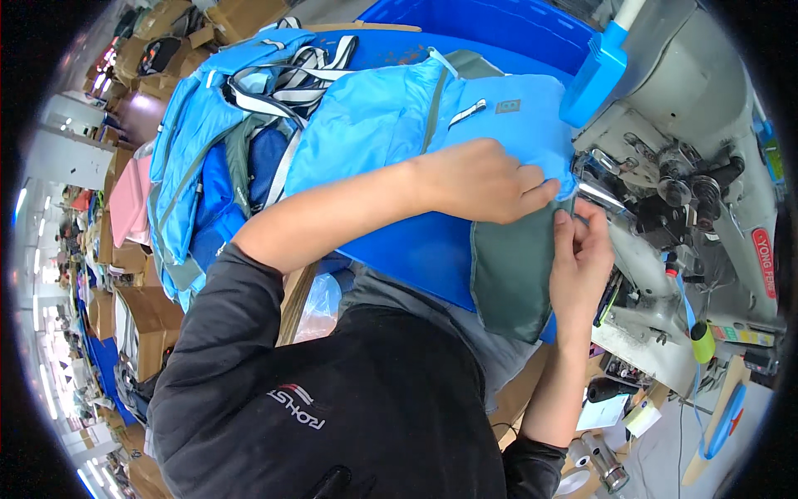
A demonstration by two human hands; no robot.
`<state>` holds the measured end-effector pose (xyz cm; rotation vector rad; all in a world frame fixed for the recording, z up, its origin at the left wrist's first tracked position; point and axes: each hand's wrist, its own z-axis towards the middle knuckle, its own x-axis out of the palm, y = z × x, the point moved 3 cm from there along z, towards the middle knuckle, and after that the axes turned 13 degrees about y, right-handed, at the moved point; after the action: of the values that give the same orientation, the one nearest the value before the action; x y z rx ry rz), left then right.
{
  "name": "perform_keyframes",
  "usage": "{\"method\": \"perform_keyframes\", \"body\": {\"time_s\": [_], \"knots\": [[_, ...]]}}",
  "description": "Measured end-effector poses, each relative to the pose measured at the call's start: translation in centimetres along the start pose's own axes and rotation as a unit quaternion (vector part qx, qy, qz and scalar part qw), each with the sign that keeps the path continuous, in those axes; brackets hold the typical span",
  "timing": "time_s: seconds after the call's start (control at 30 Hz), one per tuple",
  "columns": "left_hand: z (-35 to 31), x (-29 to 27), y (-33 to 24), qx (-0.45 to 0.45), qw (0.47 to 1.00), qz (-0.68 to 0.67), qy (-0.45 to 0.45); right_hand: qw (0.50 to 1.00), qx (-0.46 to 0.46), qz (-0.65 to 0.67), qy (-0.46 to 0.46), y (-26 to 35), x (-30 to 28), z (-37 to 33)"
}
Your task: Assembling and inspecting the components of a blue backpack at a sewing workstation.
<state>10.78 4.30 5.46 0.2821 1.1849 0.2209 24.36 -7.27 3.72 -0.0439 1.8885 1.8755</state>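
Left hand (482, 179), fingers curled, gripped the light-blue fabric (524, 104) at its edge; right hand (580, 258) pinched the grey panel (509, 270), seemingly keeping edges aligned. Both lay partly across the tabletop (416, 254).

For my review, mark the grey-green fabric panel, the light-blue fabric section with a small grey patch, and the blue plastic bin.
Grey-green fabric panel (511, 274): head view, middle.
Light-blue fabric section (536, 125): head view, surface below the patch.
Blue plastic bin (532, 35): head view, side wall.
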Motion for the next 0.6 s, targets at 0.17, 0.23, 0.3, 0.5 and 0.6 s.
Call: {"method": "perform_keyframes", "body": {"time_s": [0.17, 0.23, 0.3, 0.5, 0.6], "knots": [[1.5, -1.1, -0.4, -0.07, 0.991, -0.079, 0.077, 0.999, -0.01, -0.029, -0.025, -0.2, 0.3, 0.5], [1.9, -1.3, -1.6, -0.118, 0.985, -0.083, 0.099, 0.999, -0.02, -0.041, -0.025, -0.2, 0.6, 0.6], [2.8, -1.1, -3.0, -0.162, 0.975, -0.088, 0.121, 0.999, -0.02, -0.03, -0.037, -0.6, 0.5, 0.8], [3.8, -0.8, -4.1, -0.241, 0.947, -0.203, 0.067, 0.997, -0.029, -0.072, -0.006, 0.4, 0.3, 0.5], [2.9, -1.0, -4.5, -0.247, 0.945, -0.196, 0.088, 0.997, -0.035, -0.07, -0.001, 0.1, 0.2, 0.4]]}}
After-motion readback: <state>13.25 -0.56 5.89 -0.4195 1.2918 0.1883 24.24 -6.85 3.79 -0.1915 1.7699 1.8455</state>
